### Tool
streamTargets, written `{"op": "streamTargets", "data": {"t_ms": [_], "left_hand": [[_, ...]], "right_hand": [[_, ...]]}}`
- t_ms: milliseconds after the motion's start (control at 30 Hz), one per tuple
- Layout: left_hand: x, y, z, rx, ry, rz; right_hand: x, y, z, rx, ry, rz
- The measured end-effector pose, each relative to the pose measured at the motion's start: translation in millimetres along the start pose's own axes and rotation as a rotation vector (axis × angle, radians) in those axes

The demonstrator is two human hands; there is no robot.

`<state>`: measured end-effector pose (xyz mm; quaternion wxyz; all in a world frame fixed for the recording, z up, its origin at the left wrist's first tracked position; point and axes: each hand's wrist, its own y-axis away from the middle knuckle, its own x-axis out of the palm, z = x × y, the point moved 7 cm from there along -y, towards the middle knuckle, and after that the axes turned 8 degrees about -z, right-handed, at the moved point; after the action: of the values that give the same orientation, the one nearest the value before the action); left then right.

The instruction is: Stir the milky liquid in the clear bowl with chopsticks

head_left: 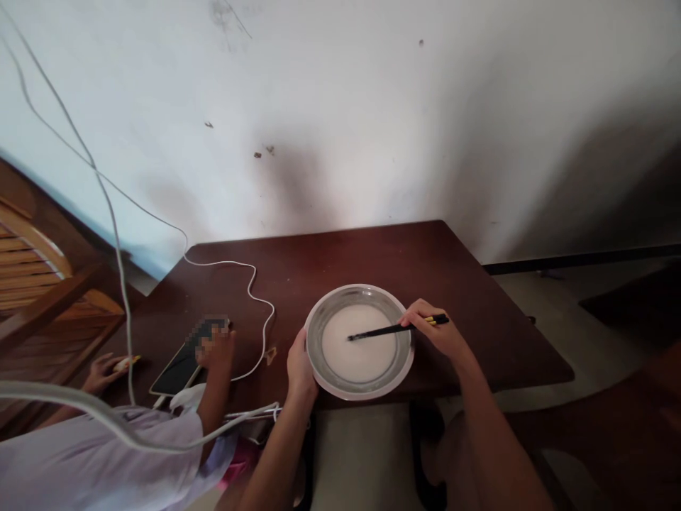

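A round metal bowl [407, 362] stands near the front edge of the dark wooden table [340, 248]. Pale, milky liquid [362, 362] covers its bottom. My left hand [301, 365] grips the bowl's left rim, with the fingers partly hidden behind it. Over the right rim, my right hand [433, 330] is closed around black chopsticks [380, 331] with yellow bands near the top. Their tips reach into the middle of the liquid; how deep they go I cannot tell.
Another person in a pale shirt [133, 454] sits at the left, one hand [218, 351] on a phone [181, 365], the other holding a small whitish item [123, 364]. A white cable [228, 262] crosses the table. A wooden chair [53, 270] stands far left, against the white wall [340, 106].
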<state>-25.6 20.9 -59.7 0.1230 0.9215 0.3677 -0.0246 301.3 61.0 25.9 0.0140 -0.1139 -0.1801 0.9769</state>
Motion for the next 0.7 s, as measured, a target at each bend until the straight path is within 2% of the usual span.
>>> {"op": "streamTargets", "data": {"t_ms": [133,333,467,633,700], "left_hand": [[-0.2,1.4,-1.4,-0.024,-0.002,0.007],[-0.2,7.7,-6.9,-0.086,0.054,-0.037],[2.6,9.0,-6.2,-0.13,0.06,-0.015],[0.4,4.4,-6.8,-0.032,0.019,-0.021],[1.5,2.4,-4.3,-0.014,0.038,-0.002]], "right_hand": [[-9.9,-1.1,0.3,-0.01,0.034,-0.126],[-0.3,-0.5,-0.1,-0.015,0.013,-0.016],[-11.8,-2.0,-1.6,-0.017,0.044,-0.141],[-1.3,-0.9,-1.6,0.005,0.01,0.003],[-2.6,-1.2,-1.0,-0.009,0.023,-0.022]]}}
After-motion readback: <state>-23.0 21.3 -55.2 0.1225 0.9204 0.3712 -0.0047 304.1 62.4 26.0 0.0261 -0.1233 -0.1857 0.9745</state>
